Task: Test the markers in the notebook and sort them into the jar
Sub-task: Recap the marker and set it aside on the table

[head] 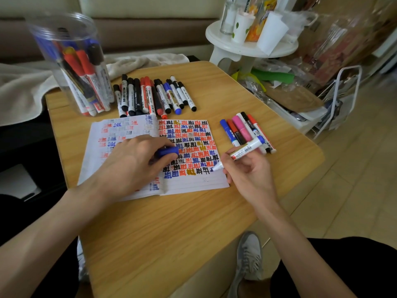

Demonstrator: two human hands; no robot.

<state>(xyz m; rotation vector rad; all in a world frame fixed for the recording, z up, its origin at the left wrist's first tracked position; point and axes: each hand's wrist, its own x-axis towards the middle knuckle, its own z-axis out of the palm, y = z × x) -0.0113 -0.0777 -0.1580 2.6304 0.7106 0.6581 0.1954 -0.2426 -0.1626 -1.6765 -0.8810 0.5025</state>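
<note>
Blue-tipped and uncapped, the blue marker (245,150) sits in a writing grip in the right hand (247,175), thumb and fingers curled round the lower part of its white barrel. The forearm comes in from the lower right, with the wrist low over the table (171,229). The marker's long axis runs on a slant. Its nib points down and to the left, touching the right page of the notebook (193,183) at the end of the lowest row of marks. Its blue rear end points up and to the right, over the cluster of markers (240,130) lying just right of the notebook.

The left hand (133,162) lies palm down across the middle of the open notebook, its forearm reaching in from the lower left. Its fingers are curled round a blue cap (167,151), which lies roughly crosswise with its end toward the right.

Beyond the notebook's far edge a row of markers (154,95) lies side by side. The clear jar (64,39) stands at the table's far left corner with markers leaning upright inside.
</note>
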